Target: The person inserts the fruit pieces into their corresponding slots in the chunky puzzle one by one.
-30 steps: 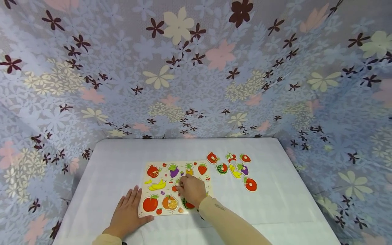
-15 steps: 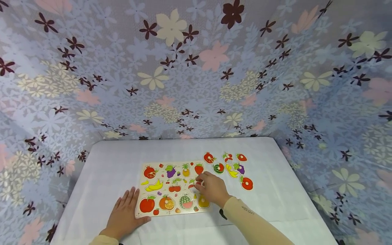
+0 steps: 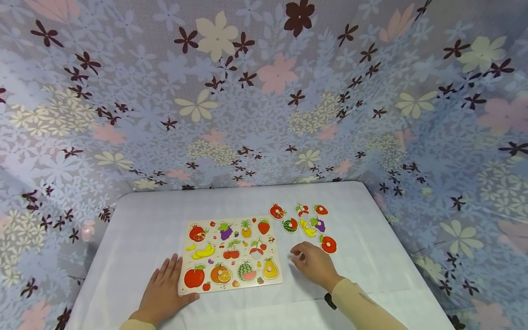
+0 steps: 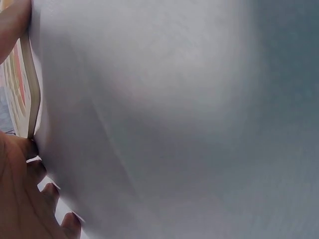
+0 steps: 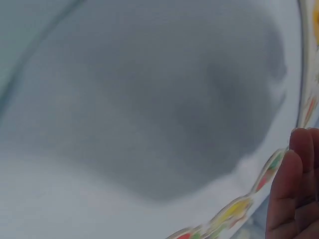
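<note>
A fruit puzzle board (image 3: 270, 250) lies on the table, printed with fruit pictures. Pieces with knobs show in it at the pineapple (image 3: 246, 230), the orange (image 3: 220, 273) and the pear (image 3: 270, 269). Flat against the board's left edge rests my left hand (image 3: 161, 286), its thumb at the lower left corner. My right hand (image 3: 315, 263) is to the right of the board, fingers loosely bent and apart from it. Nothing shows between those fingers in the right wrist view. Just beyond it lies a loose apple piece (image 3: 328, 244).
Other loose pieces lie behind the right hand: a pomegranate (image 3: 277, 211), cherries (image 3: 302, 211), a strawberry (image 3: 320, 210), a watermelon (image 3: 290, 225), bananas (image 3: 307, 228) and grapes (image 3: 317, 224). Flowered cloth (image 3: 231, 137) walls in the white table (image 3: 363, 220) at the back and sides.
My right hand has moved off the board to the right, uncovering the cherries, the watermelon and the pear. The left hand keeps its place at the edge. The whole view has drifted slightly.
</note>
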Demonstrator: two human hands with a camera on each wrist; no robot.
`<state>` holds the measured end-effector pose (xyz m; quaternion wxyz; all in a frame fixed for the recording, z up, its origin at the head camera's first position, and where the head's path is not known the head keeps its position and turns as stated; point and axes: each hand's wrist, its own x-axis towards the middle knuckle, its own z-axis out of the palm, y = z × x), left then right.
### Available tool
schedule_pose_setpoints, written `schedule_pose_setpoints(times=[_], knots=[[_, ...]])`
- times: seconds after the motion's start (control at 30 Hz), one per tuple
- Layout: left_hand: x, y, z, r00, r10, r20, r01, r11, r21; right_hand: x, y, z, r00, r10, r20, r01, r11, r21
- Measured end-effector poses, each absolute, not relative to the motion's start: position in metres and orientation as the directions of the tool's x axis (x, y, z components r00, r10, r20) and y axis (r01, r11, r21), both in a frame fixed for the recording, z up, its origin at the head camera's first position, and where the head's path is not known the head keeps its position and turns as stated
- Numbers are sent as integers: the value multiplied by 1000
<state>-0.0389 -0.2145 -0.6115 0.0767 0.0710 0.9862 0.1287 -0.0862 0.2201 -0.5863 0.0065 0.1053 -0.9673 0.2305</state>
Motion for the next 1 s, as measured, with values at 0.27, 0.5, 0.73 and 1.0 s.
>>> schedule_pose_setpoints(times=[0.27,0.5,0.73,1.0], knots=[[-40,-214,-608,-977,162,-138,122,958,261,-82,250,-588,-993,-106,44,-114,886,-449],[-40,-215,-610,-975,162,-150,118,957,265,-84,277,-591,-998,-47,30,-55,881,-470],[-39,-215,-610,-977,170,-125,133,956,261,-87,299,-592,-999,2,34,-14,882,-470],[-39,-215,-610,-977,169,-126,131,956,263,-87,313,-595,-999,24,38,1,866,-499]])
